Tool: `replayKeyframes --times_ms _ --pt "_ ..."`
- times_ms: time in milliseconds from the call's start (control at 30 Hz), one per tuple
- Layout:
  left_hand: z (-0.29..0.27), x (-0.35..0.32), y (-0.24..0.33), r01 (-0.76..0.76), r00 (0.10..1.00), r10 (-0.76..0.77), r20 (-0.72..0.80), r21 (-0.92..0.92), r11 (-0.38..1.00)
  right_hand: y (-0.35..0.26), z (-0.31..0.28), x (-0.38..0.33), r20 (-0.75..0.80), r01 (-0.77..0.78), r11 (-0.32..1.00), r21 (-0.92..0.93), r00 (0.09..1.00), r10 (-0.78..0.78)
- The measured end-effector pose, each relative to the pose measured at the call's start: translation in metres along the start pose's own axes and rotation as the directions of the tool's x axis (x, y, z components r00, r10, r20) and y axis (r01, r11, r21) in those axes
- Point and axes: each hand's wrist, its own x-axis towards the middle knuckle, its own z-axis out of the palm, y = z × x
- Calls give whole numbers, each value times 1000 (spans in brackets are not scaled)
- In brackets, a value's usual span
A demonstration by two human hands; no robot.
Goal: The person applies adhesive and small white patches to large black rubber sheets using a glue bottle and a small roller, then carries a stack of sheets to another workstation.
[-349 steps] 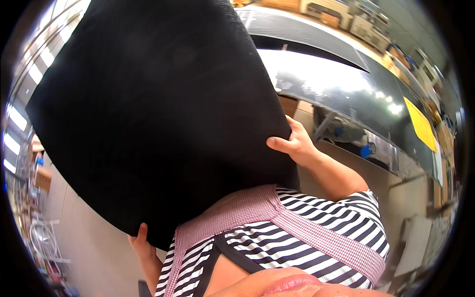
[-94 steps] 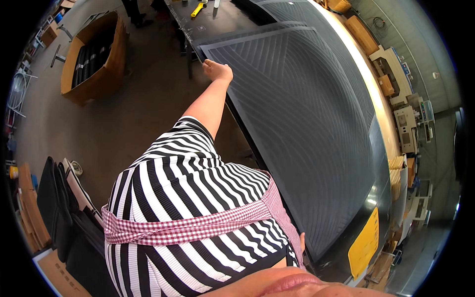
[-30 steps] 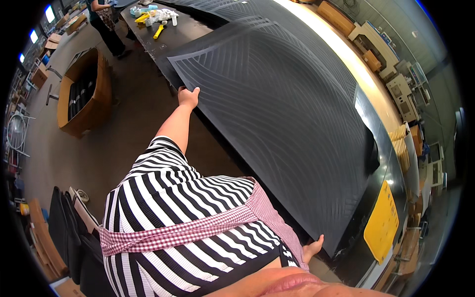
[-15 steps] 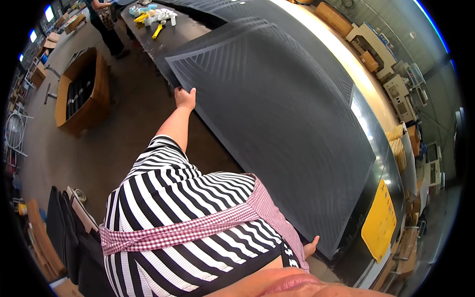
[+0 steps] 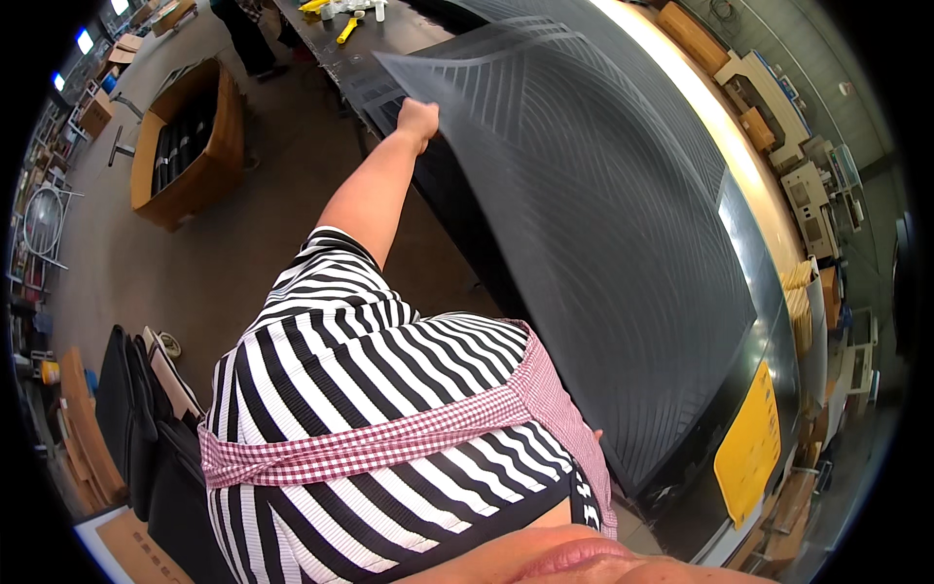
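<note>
A large black mat point(image 5: 603, 243) with curved line patterns spreads over the dark worktable point(image 5: 370, 41). My left hand point(image 5: 418, 122) is closed around its near edge close to the far left corner. That corner and edge are raised, and the mat bows upward there. Beneath the raised edge another dark patterned layer shows on the table. Of my right hand point(image 5: 599, 434), only a bit of finger shows at the mat's near right edge; my apron and body hide the rest, so its grip is not visible.
A yellow-handled tool point(image 5: 348, 29) lies on the table's far left. A yellow board point(image 5: 749, 448) rests at the right end. An open cardboard box point(image 5: 199, 146) holding dark rolls stands on the floor at left. Another person point(image 5: 251, 41) stands beyond it.
My left hand has moved away and to the right, lifting the mat's edge and corner higher. My right hand has slipped mostly behind my apron. The view has shifted slightly.
</note>
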Motion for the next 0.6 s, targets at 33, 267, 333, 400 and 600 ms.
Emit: replayKeyframes --times_ms 33,267,333,400,600 --pt "1 -14 28 146 985 -126 120 -173 974 2 4 4 5 -7 997 81 1000 7" --pt "-21 39 -49 4 994 57 92 -554 832 -49 -3 29 -273 454 845 282 882 -384" --pt "-7 20 -88 188 976 -167 139 -159 969 -63 -37 25 -279 531 833 153 832 -479" --pt "-19 18 -111 165 985 -170 29 138 977 -88 -5 2 -355 610 779 -144 703 -616" --pt "-3 -21 -91 112 990 -112 -84 -4 994 -155 29 -86 -368 771 527 -359 402 -839"
